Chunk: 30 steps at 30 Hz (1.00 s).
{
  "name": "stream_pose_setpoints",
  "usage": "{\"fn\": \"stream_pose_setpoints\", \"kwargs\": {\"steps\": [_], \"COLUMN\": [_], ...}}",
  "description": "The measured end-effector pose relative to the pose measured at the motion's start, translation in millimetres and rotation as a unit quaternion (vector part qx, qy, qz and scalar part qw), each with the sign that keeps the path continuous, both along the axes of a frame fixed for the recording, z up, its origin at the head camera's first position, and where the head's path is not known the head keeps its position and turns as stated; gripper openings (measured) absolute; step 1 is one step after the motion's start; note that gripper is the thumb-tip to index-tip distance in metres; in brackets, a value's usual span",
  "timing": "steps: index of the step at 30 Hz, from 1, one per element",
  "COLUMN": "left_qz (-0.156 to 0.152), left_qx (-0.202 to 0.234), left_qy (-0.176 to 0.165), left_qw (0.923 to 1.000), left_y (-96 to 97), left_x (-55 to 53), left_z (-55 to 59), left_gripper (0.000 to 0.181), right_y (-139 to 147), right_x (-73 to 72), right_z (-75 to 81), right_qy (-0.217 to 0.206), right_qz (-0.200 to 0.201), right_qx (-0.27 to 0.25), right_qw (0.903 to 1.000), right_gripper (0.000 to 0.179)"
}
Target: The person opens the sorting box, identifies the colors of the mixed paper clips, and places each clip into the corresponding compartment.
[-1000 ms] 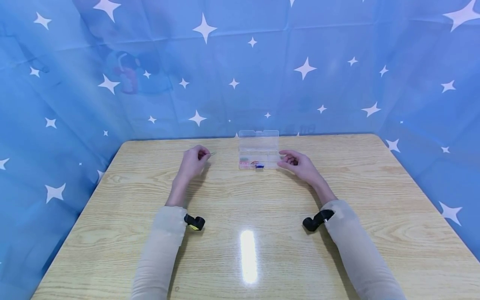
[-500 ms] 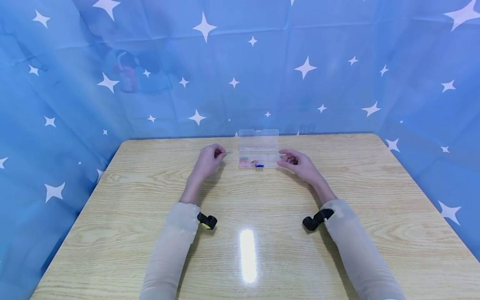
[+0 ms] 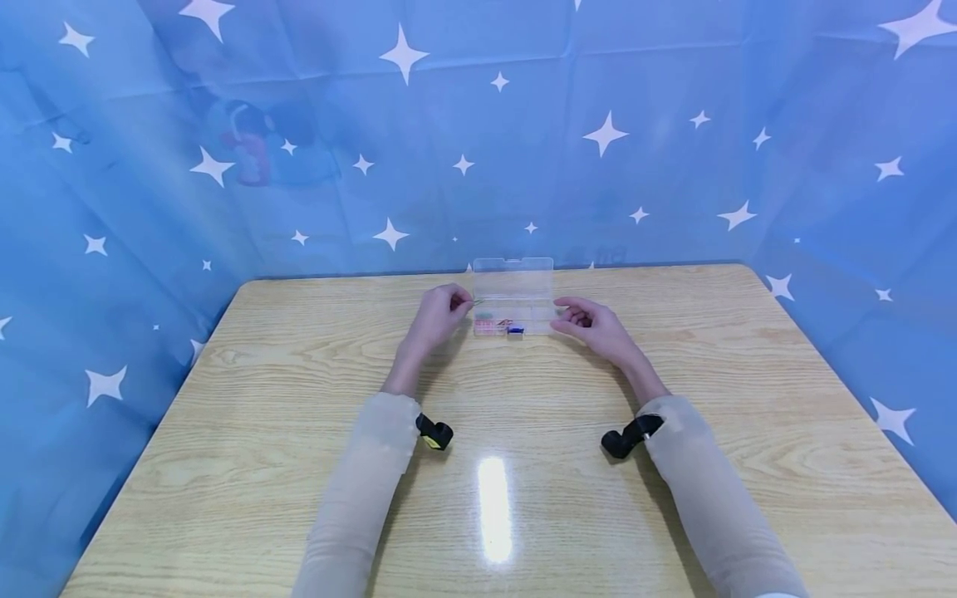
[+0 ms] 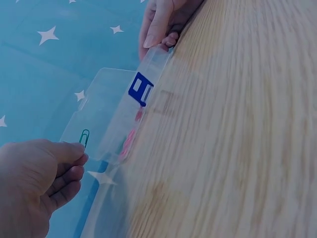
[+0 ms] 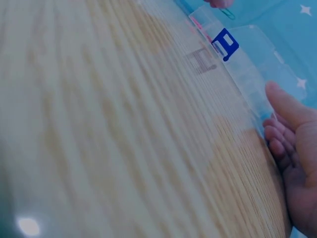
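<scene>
Between thumb and fingertips, my left hand point(image 3: 441, 317) pinches a green paper clip point(image 4: 85, 138) by one end, just at the left end of a clear plastic box point(image 3: 537, 316). The box stands at the back of the table with its lid point(image 3: 513, 276) raised. A dark blue latch point(image 4: 142, 89) is on its front. Pink and red small pieces point(image 4: 128, 143) show through the left part of the box, with something greenish behind them. My right hand point(image 3: 598, 328) holds the box's right end, thumb at the front corner and curled fingers against the side.
The wood-grain table point(image 3: 523, 399) reaches back to a blue curtain point(image 3: 419, 166) with white stars, close behind the box. A bright light reflection point(image 3: 495, 511) lies on the tabletop nearer the front.
My left hand has moved right with the paper clip, from well left of the box up to its left end. The right hand and the box have stayed in place.
</scene>
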<state>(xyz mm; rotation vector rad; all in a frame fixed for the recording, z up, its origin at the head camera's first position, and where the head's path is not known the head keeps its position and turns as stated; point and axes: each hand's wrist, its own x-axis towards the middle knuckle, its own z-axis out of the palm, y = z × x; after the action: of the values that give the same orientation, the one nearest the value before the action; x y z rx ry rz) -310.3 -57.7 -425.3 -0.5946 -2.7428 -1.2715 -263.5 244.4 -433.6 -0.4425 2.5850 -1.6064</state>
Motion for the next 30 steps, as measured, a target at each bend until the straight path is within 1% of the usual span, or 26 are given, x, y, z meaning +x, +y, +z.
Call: {"fn": "stream_pose_setpoints", "kwargs": {"steps": [5, 12, 18, 22, 30], "left_qz": [-0.005, 0.001, 0.005, 0.01, 0.009], "left_qx": [-0.007, -0.025, -0.038, -0.039, -0.041], "left_qy": [0.0, 0.004, 0.012, 0.009, 0.01], "left_qw": [1.0, 0.9997, 0.9992, 0.9991, 0.9991], "left_y": [6.9, 11.5, 14.4, 15.2, 13.5], "left_x": [-3.4, -6.8, -6.5, -5.7, -5.3], "left_z": [-1.9, -5.0, -4.8, -5.1, -9.2], "left_gripper": [0.013, 0.012, 0.012, 0.012, 0.013], "right_y": [-0.4, -1.4, -1.6, -1.4, -0.8], "right_x": [-0.1, 0.0, -0.1, 0.0, 0.2], "right_z": [-0.6, -0.6, 0.0, -0.1, -1.0], "right_qy": [0.003, 0.003, 0.0, -0.001, -0.004], "right_qz": [0.0, 0.001, 0.002, 0.001, -0.004], "right_qx": [0.002, 0.003, 0.001, 0.002, 0.003], "right_qw": [1.0, 1.0, 1.0, 1.0, 1.0], "right_gripper": [0.049, 0.05, 0.05, 0.05, 0.05]}}
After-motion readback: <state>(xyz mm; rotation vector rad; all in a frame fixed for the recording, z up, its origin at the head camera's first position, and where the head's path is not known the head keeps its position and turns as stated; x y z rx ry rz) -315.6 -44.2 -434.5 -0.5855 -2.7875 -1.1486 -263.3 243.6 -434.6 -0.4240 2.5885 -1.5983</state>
